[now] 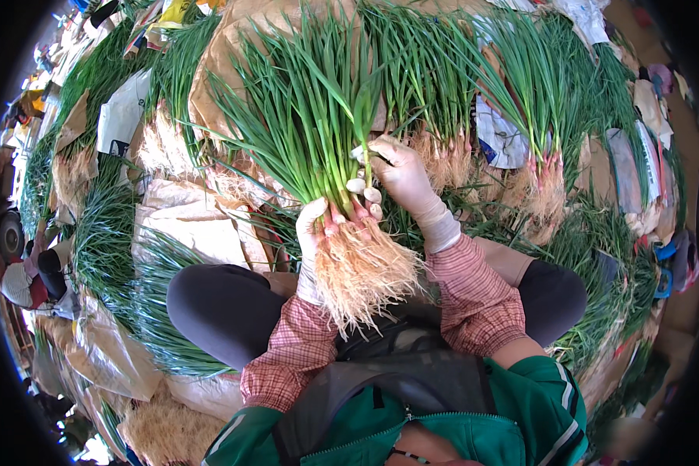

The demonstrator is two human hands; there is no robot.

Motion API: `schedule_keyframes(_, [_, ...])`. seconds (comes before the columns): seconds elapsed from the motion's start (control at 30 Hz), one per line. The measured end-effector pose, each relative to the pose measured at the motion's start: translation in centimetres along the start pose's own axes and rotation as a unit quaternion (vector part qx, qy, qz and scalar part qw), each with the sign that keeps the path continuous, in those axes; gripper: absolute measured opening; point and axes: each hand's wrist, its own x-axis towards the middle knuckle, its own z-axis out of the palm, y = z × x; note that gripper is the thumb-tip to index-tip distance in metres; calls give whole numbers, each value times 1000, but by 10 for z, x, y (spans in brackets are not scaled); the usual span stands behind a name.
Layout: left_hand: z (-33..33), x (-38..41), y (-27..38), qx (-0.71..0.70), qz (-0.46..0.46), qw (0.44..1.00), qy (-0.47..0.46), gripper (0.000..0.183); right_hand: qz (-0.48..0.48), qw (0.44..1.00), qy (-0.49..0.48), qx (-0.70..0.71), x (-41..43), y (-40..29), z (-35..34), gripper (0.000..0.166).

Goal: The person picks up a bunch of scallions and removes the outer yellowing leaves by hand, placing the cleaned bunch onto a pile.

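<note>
My left hand, in a whitish glove, grips a bunch of young green garlic just above the roots. Its thumb lies on the near left side, and its fingertips come round on the right. Pale, stringy roots hang below towards my lap, and the leaves fan out away from me. At the bunch's right edge my right hand, gloved alike, pinches a single green stalk between thumb and fingers. The lower end of that stalk is partly hidden by the left fingertips.
More garlic bunches lie ahead on brown sacking. A folded pale sack lies left of centre, beside loose leaves. My crossed legs frame the work. Another person sits at the far left, near a wheel.
</note>
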Motion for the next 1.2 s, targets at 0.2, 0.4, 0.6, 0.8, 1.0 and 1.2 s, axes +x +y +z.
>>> schedule_keyframes(0.2, [9, 5, -6, 38, -17, 996, 73, 51, 339, 937, 40, -78, -2, 7, -29, 20])
schedule_keyframes(0.4, [-9, -6, 10, 121, 15, 992, 39, 66, -237, 897, -238, -286, -66, 26, -6, 26])
schedule_keyframes(0.6, [-6, 4, 6, 189, -19, 982, 13, 77, 264, 953, 2, -147, -19, 72, -21, 20])
schedule_keyframes(0.8, [-31, 1, 24, 352, -65, 927, 115, 54, 79, 958, -196, -196, -52, -7, -21, 22])
schedule_keyframes(1.0, [-28, 11, 4, 244, -32, 965, 92, 62, 194, 969, 76, 129, -10, 10, -50, 55])
schedule_keyframes(1.2, [-25, 8, 1, 259, -34, 959, 114, 42, 199, 948, -179, -171, -27, 23, -21, 60])
